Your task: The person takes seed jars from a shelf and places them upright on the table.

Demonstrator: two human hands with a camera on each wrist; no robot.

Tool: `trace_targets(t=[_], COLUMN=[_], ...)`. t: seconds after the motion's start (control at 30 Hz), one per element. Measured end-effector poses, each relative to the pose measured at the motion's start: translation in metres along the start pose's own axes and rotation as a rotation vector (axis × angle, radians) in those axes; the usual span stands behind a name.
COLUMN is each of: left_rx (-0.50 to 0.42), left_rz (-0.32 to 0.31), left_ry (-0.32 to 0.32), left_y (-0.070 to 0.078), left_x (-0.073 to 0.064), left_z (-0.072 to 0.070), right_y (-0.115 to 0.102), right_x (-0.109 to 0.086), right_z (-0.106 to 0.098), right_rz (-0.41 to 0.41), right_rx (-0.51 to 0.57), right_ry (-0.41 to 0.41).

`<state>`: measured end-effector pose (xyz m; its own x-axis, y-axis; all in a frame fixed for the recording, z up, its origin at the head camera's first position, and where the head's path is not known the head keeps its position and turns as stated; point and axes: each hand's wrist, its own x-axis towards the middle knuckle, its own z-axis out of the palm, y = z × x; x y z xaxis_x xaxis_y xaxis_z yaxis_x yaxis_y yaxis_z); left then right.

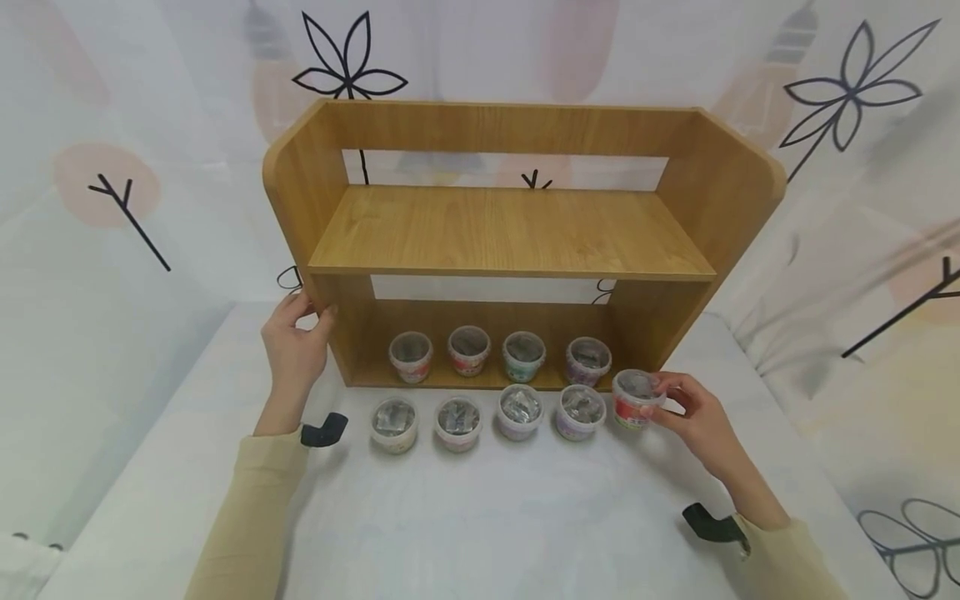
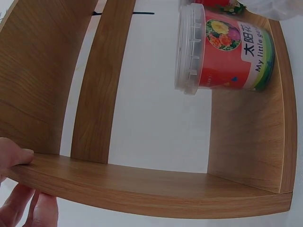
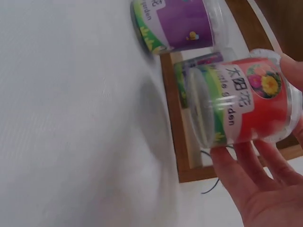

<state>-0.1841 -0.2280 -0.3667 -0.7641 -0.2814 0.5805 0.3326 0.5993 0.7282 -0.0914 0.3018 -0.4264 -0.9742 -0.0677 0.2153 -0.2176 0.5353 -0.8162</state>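
A wooden shelf (image 1: 510, 233) with two levels stands on the white table. My left hand (image 1: 297, 346) grips the edge of its left side panel (image 2: 142, 187), thumb inside and fingers outside. In my right hand (image 1: 697, 425) is a clear plastic tub (image 3: 241, 101) with a red flower label, pinched between thumb and fingers and tilted by the shelf's lower right front corner. On the lower level stand several similar tubs, among them a red-labelled one (image 2: 227, 52) and a purple one (image 1: 588, 361). A loose row in front includes another purple-labelled tub (image 3: 184, 23).
The front row of tubs, from the left tub (image 1: 393, 425) to the purple one (image 1: 581, 412), stands on the table (image 1: 480, 517) close to the shelf's front edge. Behind the shelf hangs a white patterned cloth (image 1: 187, 75). A dark strap piece (image 1: 324, 431) sits at the left wrist.
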Motion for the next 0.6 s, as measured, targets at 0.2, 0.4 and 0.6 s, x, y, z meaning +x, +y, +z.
trace_targets(t=[0.2, 0.4, 0.6], left_rx=[-0.005, -0.009, 0.001], left_rz=[0.013, 0.015, 0.001], left_ry=[0.002, 0.002, 0.000], left_y=[-0.001, -0.001, -0.001], left_x=[0.002, 0.002, 0.001], left_z=[0.001, 0.001, 0.001], right_y=[0.008, 0.013, 0.015], right_x=[-0.003, -0.002, -0.002], right_z=[-0.001, 0.000, -0.003], right_rz=[-0.014, 0.018, -0.001], right_rx=[0.015, -0.035, -0.099], right_ry=[-0.064, -0.136, -0.172])
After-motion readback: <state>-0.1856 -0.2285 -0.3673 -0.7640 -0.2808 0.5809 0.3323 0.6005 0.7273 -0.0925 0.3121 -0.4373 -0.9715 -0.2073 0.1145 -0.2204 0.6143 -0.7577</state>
